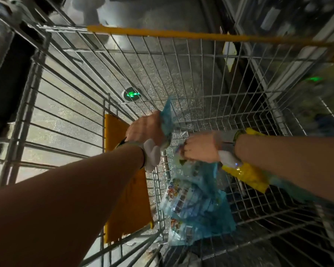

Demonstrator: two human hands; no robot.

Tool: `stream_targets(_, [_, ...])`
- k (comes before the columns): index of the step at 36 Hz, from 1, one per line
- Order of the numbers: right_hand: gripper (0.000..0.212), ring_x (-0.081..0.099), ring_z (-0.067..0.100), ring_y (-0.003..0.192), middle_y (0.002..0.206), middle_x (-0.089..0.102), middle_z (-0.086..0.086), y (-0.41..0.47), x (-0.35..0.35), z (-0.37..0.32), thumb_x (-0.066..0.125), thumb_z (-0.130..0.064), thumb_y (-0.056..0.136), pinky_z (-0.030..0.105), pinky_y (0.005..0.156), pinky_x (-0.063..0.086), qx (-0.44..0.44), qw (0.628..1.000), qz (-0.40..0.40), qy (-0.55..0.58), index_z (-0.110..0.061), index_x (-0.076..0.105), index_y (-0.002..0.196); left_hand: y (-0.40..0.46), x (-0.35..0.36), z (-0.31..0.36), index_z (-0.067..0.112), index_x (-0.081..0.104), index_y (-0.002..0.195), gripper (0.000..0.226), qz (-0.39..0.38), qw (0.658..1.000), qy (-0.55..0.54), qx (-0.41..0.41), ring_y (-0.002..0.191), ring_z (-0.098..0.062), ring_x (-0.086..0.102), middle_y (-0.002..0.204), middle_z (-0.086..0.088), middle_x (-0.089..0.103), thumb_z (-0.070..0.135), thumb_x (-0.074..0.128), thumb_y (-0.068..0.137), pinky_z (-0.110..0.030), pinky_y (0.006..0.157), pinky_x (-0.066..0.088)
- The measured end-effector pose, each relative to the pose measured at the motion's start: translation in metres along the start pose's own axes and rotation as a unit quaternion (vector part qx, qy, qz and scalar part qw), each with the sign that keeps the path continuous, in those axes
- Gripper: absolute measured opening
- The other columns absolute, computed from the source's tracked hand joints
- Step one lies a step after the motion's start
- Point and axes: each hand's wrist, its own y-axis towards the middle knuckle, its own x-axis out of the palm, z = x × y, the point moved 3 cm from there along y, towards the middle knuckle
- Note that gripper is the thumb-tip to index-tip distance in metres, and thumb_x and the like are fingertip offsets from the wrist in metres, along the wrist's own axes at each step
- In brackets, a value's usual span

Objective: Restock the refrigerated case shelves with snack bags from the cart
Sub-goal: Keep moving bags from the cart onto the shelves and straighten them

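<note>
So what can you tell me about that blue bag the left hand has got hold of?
The blue bag looks like thin, shiny plastic film, pale blue with blurred print that cannot be read. The left hand grips it around its lower part, so its top corner sticks up and tilts away over the cart. It is lifted clear of the other bags lying in the cart. Motion blur hides finer detail.

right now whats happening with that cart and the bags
A person is reaching both hands into a wire cart. The left hand holds a blue bag lifted above the cart floor. The right hand has its grip on the top of another blue bag that lies low in the cart. A yellow bag lies under the right forearm. Nothing has gone to a shelf yet; the picture is blurred.
</note>
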Motion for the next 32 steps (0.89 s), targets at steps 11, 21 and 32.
stream_targets(11, [0.018,0.049,0.020,0.079,0.084,0.054,0.007,-0.074,0.004,0.064,0.064,-0.015,0.093,0.032,0.068,0.040,0.446,0.764,0.267,0.381,0.000,0.058,0.102,-0.003,0.015,0.010,0.045,0.054,0.132,0.050,-0.016,1.000,-0.016,-0.001,0.108,-0.025,0.063,0.127,-0.002,0.064,0.035,0.072,0.087,-0.031,0.083,0.050])
stream_targets(21, [0.017,0.049,0.018,0.054,0.068,0.057,0.009,-0.110,0.036,0.081,0.053,-0.012,0.099,0.027,0.053,0.044,0.549,0.530,0.217,0.609,-0.006,0.057,0.084,-0.010,0.033,0.036,0.025,0.063,0.118,0.041,-0.027,0.996,-0.080,0.035,0.088,-0.030,0.066,0.095,-0.007,0.069,0.048,0.033,0.104,-0.032,0.077,0.051])
stream_targets(32, [0.013,0.056,0.021,0.086,0.088,0.059,0.008,-0.118,0.045,0.059,0.052,-0.016,0.099,0.038,0.088,0.046,0.543,0.378,0.192,0.725,-0.010,0.055,0.087,0.000,0.027,0.070,0.016,0.066,0.106,0.025,-0.040,0.988,-0.144,0.031,0.070,-0.015,0.064,0.086,-0.001,0.066,0.031,0.046,0.103,-0.027,0.061,0.055])
